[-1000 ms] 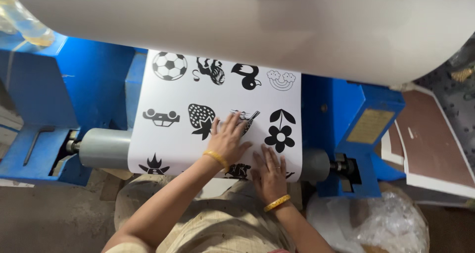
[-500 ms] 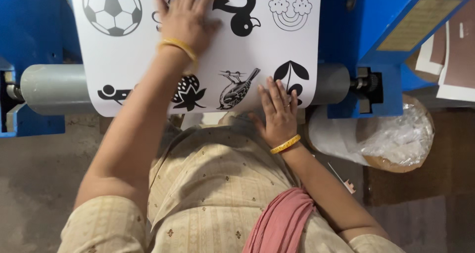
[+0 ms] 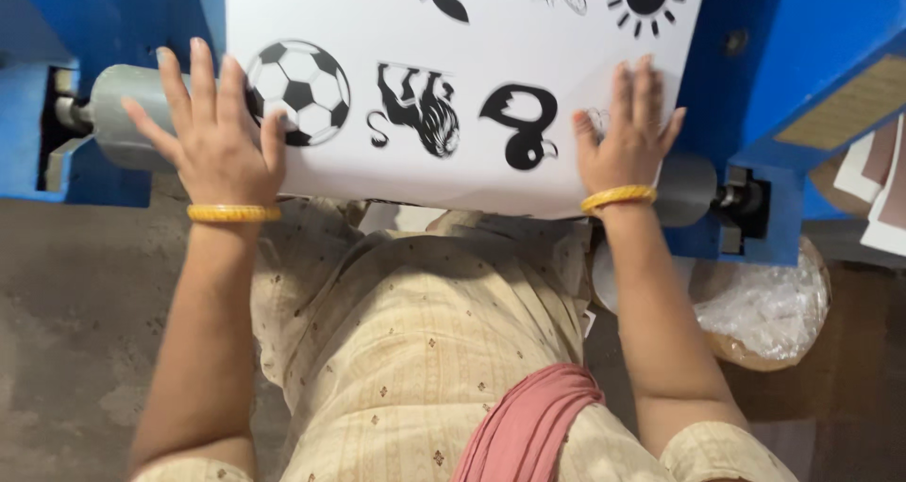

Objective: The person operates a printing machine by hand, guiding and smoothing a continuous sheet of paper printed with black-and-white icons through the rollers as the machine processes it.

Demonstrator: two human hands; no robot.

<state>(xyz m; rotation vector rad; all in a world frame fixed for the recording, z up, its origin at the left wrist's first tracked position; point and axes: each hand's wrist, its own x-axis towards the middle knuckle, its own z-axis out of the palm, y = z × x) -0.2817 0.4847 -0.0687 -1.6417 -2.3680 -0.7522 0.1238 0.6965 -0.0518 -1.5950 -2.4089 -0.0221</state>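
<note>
L hand (image 3: 219,147) flat, fingers apart, on sheet (image 3: 491,175) | R hand (image 3: 628,142) same | roller (image 3: 118,114) axis runs left-right

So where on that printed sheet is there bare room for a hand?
Bare white runs along the sheet's bottom edge, between left hand and right hand, below the football print and bird print. Above that, prints crowd it.

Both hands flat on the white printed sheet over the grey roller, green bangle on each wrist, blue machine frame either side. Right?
Not quite: the bangles are yellow, not green, as the head view shows. The rest holds: left hand and right hand lie flat on the white printed sheet over the grey roller, with the blue machine frame either side.
</note>
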